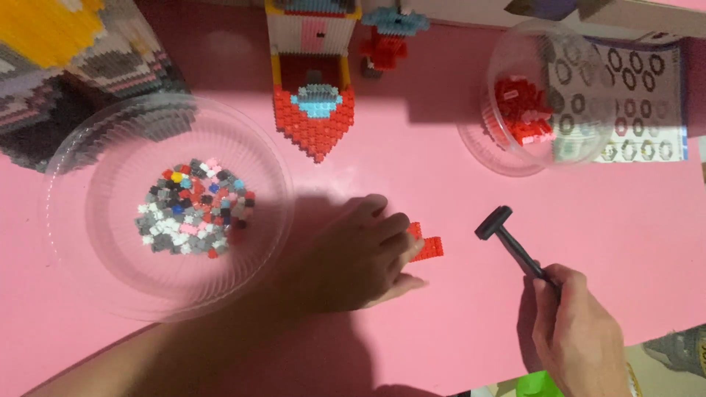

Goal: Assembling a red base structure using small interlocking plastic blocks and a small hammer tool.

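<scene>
Your left hand (pixel 360 254) lies flat on the pink tabletop (pixel 456 323), fingers together and pressing down on the small flat red block assembly (pixel 425 245), whose right end pokes out past your fingertips. Your right hand (pixel 577 334), to the right of that red piece and well apart from it, is closed around the handle of the small black plastic hammer (pixel 511 239); the hammer head is raised and tilted, hanging just right of the piece without touching it.

To the left of the red piece sits the large clear plastic bowl (pixel 73 220) holding a heap of tiny mixed-colour blocks (pixel 195 217) in grey, black, red and pink. Above the piece, at the far edge of the table, stands the partly built block model with a red pointed hull and a pale blue centre (pixel 315 110). Up and to the right of the piece, the smaller clear plastic tub (pixel 500 158) leans over a printed sheet and holds red blocks (pixel 523 110).

By the look of it, you are seating blocks on the red piece: pinning it with one hand, ready to tap with the other. The next move calls for a short, square tap on the exposed end, with your fingertips kept clear of the head and the piece held so it cannot skid.
</scene>
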